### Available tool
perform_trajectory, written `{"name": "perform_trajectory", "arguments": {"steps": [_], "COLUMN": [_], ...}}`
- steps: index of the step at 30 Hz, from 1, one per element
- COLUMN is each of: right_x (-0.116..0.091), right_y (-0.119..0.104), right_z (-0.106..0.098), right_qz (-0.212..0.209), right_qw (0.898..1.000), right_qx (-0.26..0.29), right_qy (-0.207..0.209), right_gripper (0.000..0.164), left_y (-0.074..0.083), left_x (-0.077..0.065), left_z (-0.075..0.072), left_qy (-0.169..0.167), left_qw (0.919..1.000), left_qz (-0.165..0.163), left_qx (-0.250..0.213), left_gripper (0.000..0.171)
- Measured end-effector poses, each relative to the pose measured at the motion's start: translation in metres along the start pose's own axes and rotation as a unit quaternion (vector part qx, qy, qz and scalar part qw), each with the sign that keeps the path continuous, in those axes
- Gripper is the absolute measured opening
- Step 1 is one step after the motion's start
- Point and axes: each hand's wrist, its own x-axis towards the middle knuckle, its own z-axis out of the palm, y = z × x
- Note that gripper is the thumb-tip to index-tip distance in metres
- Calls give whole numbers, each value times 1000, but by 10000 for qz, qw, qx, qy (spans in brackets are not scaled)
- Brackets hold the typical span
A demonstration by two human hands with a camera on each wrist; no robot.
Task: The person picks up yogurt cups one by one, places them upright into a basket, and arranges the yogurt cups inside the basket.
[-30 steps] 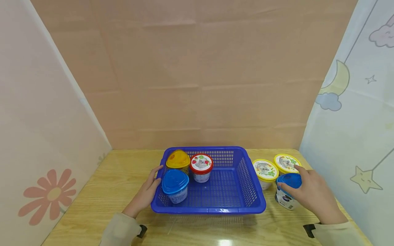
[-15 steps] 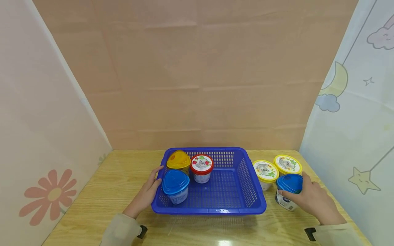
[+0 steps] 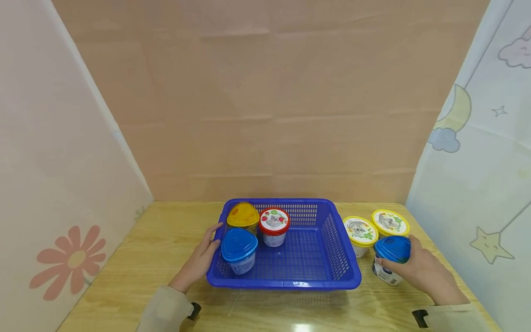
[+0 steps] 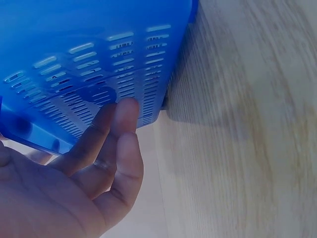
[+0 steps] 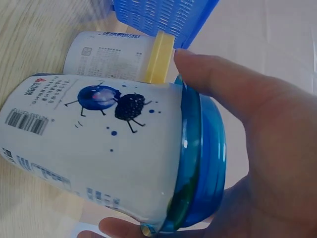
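Note:
My left hand [image 3: 198,261] holds the left side of a blue plastic basket [image 3: 303,284], its fingers [image 4: 130,163] bent against the slotted outer wall under the rim. To the basket's right, my right hand [image 3: 429,274] grips a white tub with a blue lid [image 3: 392,249]. The thumb lies at one side of that lid and the fingers reach round the other; berry pictures and a barcode show on the tub's side [image 5: 94,134] in the right wrist view. Just behind it stand two yellow-lidded tubs, a nearer one [image 3: 360,230] and a farther one [image 3: 391,222].
Inside the basket, at its left, are a blue-lidded tub [image 3: 239,246], a yellow-lidded tub [image 3: 243,215] and a red-lidded tub [image 3: 274,222]. The wooden table [image 3: 157,249] is bounded by a tan back sheet [image 3: 265,101] and patterned side sheets.
My right hand's fingers have come down from above the lid and closed round the blue-lidded tub at the right. The left hand stays at the basket; the whole view has shifted slightly.

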Motion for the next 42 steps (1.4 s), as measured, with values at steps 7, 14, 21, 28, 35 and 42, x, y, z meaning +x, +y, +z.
{"name": "perform_trajectory", "arguments": {"steps": [7,14,21,28,35,42], "right_x": [1,1,-1,-4,-7,-11], "right_y": [3,4,6,8,3,-4], "right_z": [-2,-1,1,-4,-12,-19], "right_qz": [-74,-69,-106,-216,-112,-153], "right_qw": [9999,9997,9996,9990,9992,9988], "right_qx": [147,226,261,271,190,184], "right_qy": [-4,-6,61,269,333,426], "right_gripper": [125,124,123,120,123,125], "left_y": [0,0,0,1,1,1], "left_x": [0,-1,-2,-3,-3,-2], "left_z": [0,0,0,1,2,3], "left_qy": [-43,-65,-93,-83,-89,-77], "left_qw": [10000,9999,9999,10000,9999,10000], "left_qz": [37,128,16,17,50,-3], "left_qx": [52,-27,36,2,-106,-28], "left_gripper": [46,46,46,46,47,46]}}
